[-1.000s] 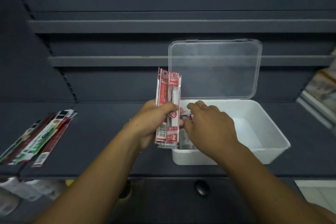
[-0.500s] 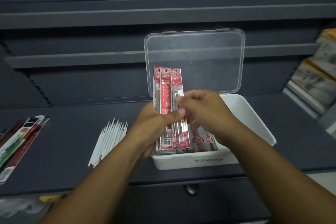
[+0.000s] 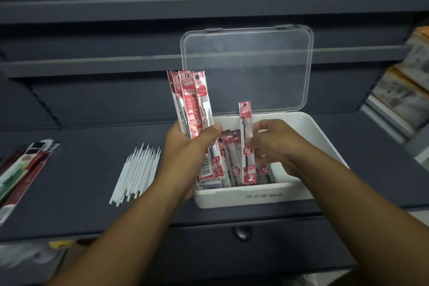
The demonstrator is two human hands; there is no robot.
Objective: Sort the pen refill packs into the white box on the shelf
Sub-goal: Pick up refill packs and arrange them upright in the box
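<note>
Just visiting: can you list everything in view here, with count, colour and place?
shelf: one, dark grey, under everything.
white box: one, white, on the shelf.
lid: one, clear, standing open behind the box.
packs in the box: several, red-white, its left part.
bundle of packs: several, red-white, upright at the box's left edge.
single pack: one, red-white, upright over the box.
white sticks: loose pile, white, left of the box.
mixed packs: several, red, green, black, shelf's left edge.
left hand: one, grips the bundle.
right hand: one, pinches the single pack.
</note>
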